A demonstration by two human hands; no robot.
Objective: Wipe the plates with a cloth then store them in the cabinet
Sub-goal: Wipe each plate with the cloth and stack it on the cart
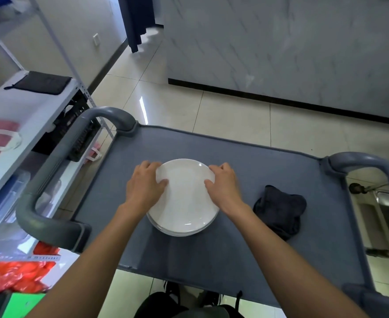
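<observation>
A small stack of white plates (184,203) sits in the middle of a grey cart top (246,161). My left hand (144,185) grips the stack's left rim, thumb on the top plate and fingers curled over the far edge. On the right rim my right hand (223,182) grips the same way. A crumpled dark cloth (280,210) lies on the cart to the right of the plates, apart from both hands.
The cart has grey loop handles at the left (58,171) and right (372,166). A white metal shelf (28,106) with a black pouch (39,82) stands at the left. Orange bags (17,276) lie lower left. A marble-look counter (280,53) stands beyond the tiled floor.
</observation>
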